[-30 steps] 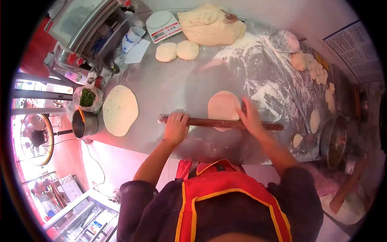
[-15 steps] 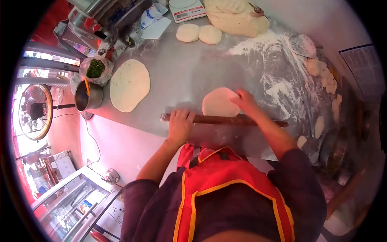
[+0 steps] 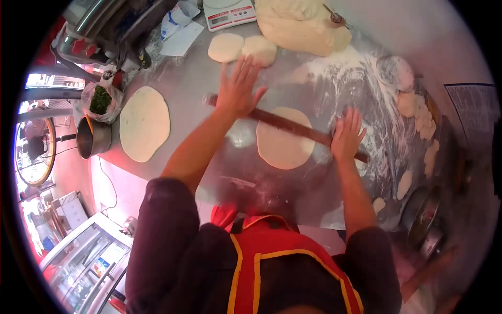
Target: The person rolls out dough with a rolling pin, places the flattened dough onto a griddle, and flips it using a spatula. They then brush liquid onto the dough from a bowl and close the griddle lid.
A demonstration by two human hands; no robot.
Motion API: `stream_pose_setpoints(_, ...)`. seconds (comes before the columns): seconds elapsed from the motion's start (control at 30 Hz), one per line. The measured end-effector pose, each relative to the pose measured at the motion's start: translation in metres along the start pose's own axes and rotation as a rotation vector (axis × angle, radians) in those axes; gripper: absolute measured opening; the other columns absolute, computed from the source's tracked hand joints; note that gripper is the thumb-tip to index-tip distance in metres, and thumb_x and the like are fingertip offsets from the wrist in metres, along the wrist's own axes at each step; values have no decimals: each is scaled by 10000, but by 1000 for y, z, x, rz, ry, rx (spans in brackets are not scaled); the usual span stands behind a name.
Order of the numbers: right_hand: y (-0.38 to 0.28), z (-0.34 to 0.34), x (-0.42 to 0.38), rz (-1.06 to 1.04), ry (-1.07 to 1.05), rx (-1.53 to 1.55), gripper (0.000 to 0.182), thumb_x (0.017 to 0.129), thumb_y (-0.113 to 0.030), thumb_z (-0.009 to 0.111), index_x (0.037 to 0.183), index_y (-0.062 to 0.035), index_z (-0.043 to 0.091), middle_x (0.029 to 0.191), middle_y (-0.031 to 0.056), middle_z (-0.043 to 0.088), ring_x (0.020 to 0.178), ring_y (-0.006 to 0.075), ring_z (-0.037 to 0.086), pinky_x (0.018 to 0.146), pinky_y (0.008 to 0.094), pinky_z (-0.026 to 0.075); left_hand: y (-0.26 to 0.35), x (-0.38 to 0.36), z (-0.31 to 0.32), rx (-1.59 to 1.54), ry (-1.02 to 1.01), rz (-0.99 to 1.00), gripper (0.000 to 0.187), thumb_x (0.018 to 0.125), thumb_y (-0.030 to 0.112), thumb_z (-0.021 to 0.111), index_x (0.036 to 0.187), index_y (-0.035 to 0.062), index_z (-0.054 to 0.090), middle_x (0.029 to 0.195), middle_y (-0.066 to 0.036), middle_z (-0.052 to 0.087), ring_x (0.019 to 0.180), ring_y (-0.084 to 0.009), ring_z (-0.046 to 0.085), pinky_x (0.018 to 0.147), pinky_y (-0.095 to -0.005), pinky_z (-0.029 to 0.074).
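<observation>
A long brown rolling pin (image 3: 290, 125) lies slantwise across a round, flattened piece of dough (image 3: 286, 149) on the grey worktop. Near the pin's left end rests my left hand (image 3: 239, 90), palm down with fingers spread. My right hand (image 3: 347, 137) lies flat on the pin towards its right end, fingers stretched out. Both palms hide parts of the pin. Left of them is a larger oval flattened dough (image 3: 145, 124). Two thick dough rounds (image 3: 226, 47) sit just beyond my left fingertips.
Behind are a scale (image 3: 229, 14) and a big dough mass (image 3: 300, 26). White flour (image 3: 340, 78) covers the worktop's right part, with small dough pieces (image 3: 404, 184) along its edge. A pot (image 3: 94, 137) and a bag of greens (image 3: 100, 99) stand left. Another person's arm (image 3: 429, 272) shows lower right.
Both hands and the pin have moved away from my body, over the dough. My right hand has left the dough's edge and now lies on the pin. The camera view has shifted.
</observation>
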State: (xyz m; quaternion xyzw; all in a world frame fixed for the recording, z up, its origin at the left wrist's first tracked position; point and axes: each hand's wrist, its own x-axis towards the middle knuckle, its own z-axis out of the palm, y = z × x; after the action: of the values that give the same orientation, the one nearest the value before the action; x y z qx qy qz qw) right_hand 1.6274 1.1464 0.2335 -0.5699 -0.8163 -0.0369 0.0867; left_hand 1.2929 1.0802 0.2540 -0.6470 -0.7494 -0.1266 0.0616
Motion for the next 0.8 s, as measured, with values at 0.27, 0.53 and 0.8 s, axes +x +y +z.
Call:
stream_pose_setpoints(0.27,-5,-8,-48,-98,-66,184,550,981,-280,416,1456,-27,303,1511,189,299,1411,346,255,1140,531,171,-7,-41,-9,-57,-75,28,693,916,450,525,1434,27,343,1508,-119,333,1423,-256,254,1157,-485,164)
stream_pose_setpoints(0.53,-15,-45,-107,-124,-82,196,526,970,-265,452,1418,-3,363,1467,200,370,1376,368,315,1114,579,180,-14,-119,-30,-307,-7,53,560,866,267,602,1316,-37,461,1411,-220,430,1338,-371,369,1114,-496,273)
stream_pose_setpoints(0.8,-33,-62,-197,-187,-305,225,627,932,-255,540,1439,28,302,1458,232,358,1355,363,344,1110,520,239,3,-233,-86,-287,-238,11,640,780,299,691,1307,-7,496,1356,-176,494,1309,-334,417,1102,-501,280)
